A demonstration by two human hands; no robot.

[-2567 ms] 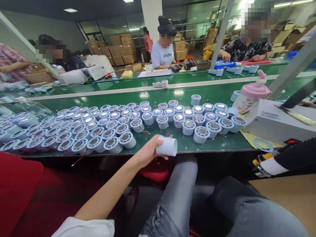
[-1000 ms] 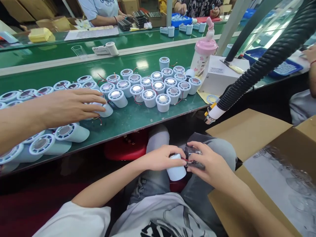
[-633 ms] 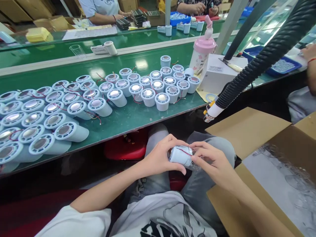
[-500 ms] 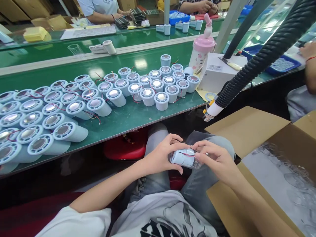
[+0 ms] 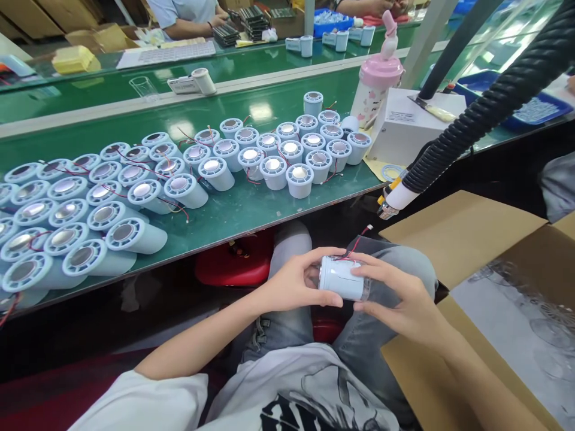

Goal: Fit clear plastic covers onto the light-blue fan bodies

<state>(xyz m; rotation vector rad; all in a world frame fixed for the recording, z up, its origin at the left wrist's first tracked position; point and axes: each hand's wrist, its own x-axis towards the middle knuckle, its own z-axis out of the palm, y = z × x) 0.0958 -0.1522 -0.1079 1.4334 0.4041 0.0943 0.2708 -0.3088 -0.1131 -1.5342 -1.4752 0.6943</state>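
Above my lap, a light-blue plastic cylinder (image 5: 342, 279) lies on its side between my two hands, with a clear plastic cover (image 5: 367, 290) around its right end. My left hand (image 5: 302, 281) is wrapped round the left end, thumb below and fingers above. At the right end, my right hand (image 5: 395, 290) grips the cylinder and clear cover with its thumb underneath and fingers on top. A thin red and black wire (image 5: 356, 244) rises from the cylinder's upper side and ends in a small white plug (image 5: 369, 227).
Rows of similar light-blue cylinders (image 5: 130, 235) stand on the green bench (image 5: 233, 209). A black corrugated hose (image 5: 476, 114) hangs at the right, near a pink-lidded bottle (image 5: 380, 75). An open cardboard box (image 5: 467, 233) holds clear plastic pieces at my right. Co-workers sit across the bench.
The cylinder has turned in my hands, so the wire now sticks up from its top instead of lying along its side. My right fingers have moved from the wire onto the cylinder.
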